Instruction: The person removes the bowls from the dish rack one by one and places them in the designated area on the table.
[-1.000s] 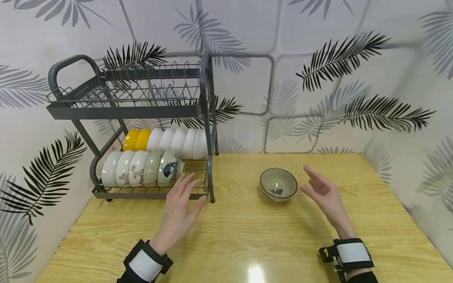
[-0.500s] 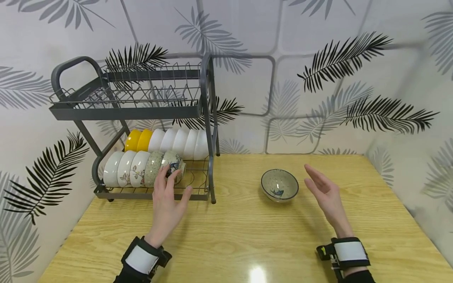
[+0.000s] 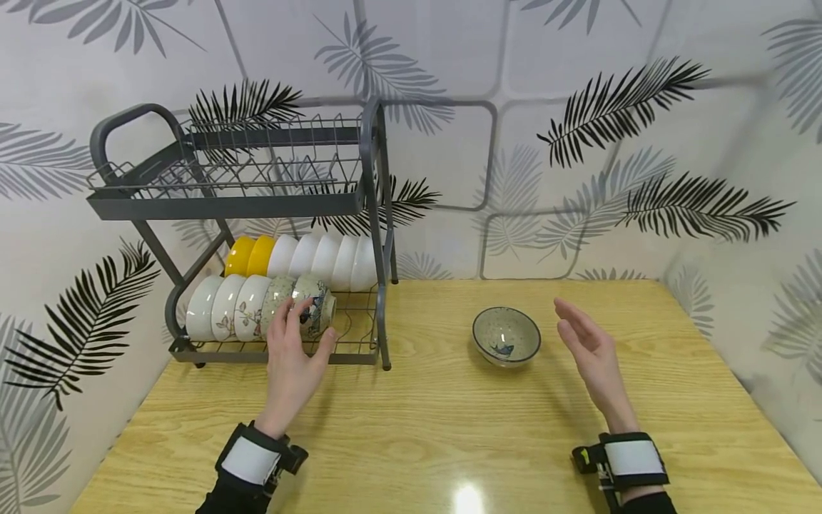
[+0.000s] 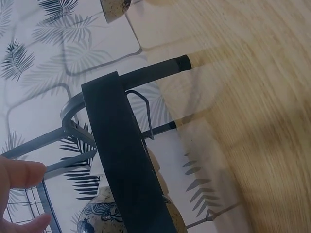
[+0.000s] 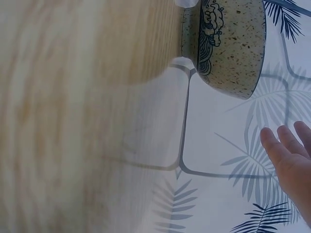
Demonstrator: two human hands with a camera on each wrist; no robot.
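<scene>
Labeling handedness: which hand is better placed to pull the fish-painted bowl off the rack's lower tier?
Left. The left hand already has fingers around the fish-painted bowl in the dish rack; the right hand hovers open beside the speckled bowl.

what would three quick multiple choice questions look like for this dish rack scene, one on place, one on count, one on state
1. Where is the speckled bowl that is outside the rack?
A. on the rack's top shelf
B. on the table, upright
C. in the right hand

2. How many yellow bowls sit in the rack?
A. two
B. four
C. none

3. What is the left hand doing?
A. lying flat on the table
B. gripping the rack's handle
C. holding the fish-patterned bowl ending the front row

Answers: 1 B, it stands alone on the wood. 2 A, two lead the back row. 3 C, fingers and thumb wrap it.
</scene>
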